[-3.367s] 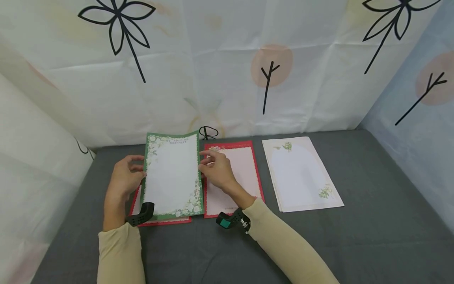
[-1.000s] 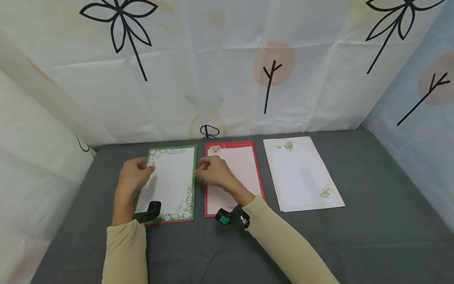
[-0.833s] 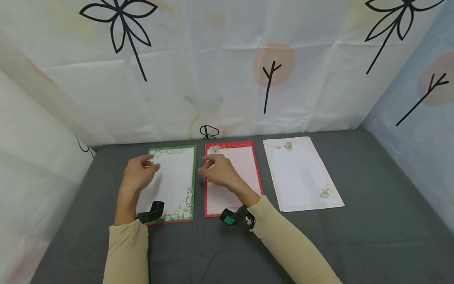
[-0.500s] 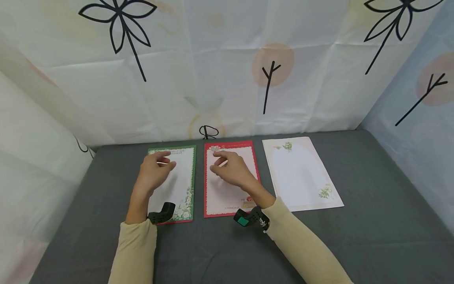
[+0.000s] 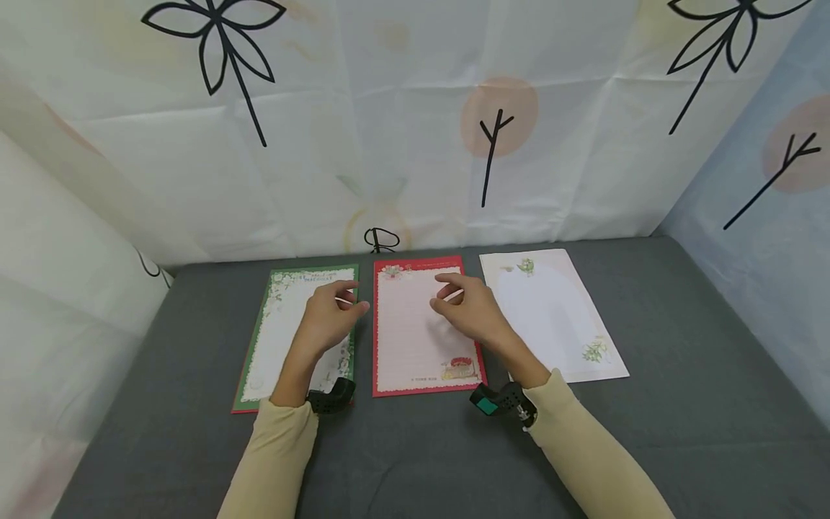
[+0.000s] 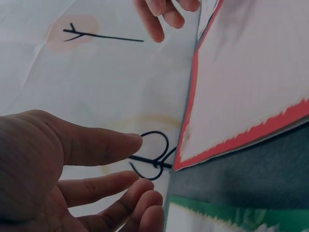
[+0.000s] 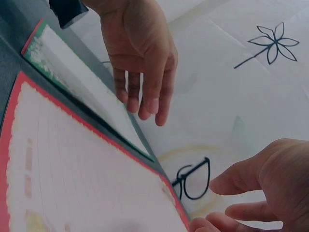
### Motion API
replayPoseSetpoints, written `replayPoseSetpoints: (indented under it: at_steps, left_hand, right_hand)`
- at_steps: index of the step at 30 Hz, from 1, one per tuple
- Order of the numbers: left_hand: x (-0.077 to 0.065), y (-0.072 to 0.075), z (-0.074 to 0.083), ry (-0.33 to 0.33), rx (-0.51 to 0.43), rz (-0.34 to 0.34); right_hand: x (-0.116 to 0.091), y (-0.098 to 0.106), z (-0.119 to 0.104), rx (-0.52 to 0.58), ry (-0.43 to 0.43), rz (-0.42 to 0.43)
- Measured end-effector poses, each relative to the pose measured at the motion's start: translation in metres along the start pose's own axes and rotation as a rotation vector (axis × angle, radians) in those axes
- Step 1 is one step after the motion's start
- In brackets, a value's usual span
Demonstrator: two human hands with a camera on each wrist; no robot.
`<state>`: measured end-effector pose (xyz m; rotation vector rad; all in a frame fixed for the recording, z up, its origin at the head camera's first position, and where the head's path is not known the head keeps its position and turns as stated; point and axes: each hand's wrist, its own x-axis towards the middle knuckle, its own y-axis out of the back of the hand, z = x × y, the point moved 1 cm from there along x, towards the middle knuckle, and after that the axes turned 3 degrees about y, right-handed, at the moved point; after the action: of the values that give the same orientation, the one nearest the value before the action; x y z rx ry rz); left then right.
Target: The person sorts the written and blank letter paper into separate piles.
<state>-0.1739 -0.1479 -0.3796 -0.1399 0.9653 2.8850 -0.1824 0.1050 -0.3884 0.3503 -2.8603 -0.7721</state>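
Left hand: the left hand [image 5: 327, 317] hovers over the right edge of the green-bordered sheet [image 5: 275, 339], fingers loosely spread and relaxed, holding nothing; in the left wrist view [image 6: 72, 183] its fingers reach out freely.
Right hand: the right hand [image 5: 470, 310] hangs above the right side of the red-bordered sheet [image 5: 408, 339], fingers slightly spread with thumb and forefinger apart, gripping nothing; whether it touches the paper cannot be told.
Green-bordered sheet: lies flat at the left of the row, on top of a red-edged sheet [image 5: 238, 409] that peeks out at its near left corner.
Red-bordered sheet: lies flat in the middle, just beside the green one, between the two hands.
Cream sheets: a small stack of cream sheets [image 5: 558, 317] with a green sprig lies at the right, near the red-bordered sheet.
Surface: a dark grey table [image 5: 681, 404].
Backdrop: a pale cloth backdrop [image 5: 389, 108] printed with black flower and twig shapes stands at the far side.
Wrists: a black wrist camera [image 5: 331, 398] on the left, another wrist camera [image 5: 499, 400] on the right, above beige sleeves [image 5: 583, 454].
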Motion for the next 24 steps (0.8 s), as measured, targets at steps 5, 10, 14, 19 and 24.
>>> replayPoseSetpoints:
  at_steps: [5,10,14,19,24]
  left_hand:
    - [0.002,-0.012,-0.001,-0.008,-0.004,-0.013]
    - [0.005,-0.022,0.000,0.012,0.023,-0.001]
    - [0.007,-0.027,0.000,0.016,0.045,0.000]
    - [0.008,-0.031,-0.002,0.034,0.076,-0.013]
    - [0.007,-0.035,-0.003,0.048,0.091,-0.033]
  right_hand:
    - [-0.006,0.012,0.011,-0.014,-0.014,0.033]
    - [-0.009,0.022,0.022,-0.042,-0.030,0.033]
    - [-0.010,0.028,0.027,-0.074,-0.048,0.029]
    - [-0.009,0.030,0.030,-0.137,-0.094,0.008]
    - [-0.008,0.027,0.033,-0.203,-0.137,-0.046]
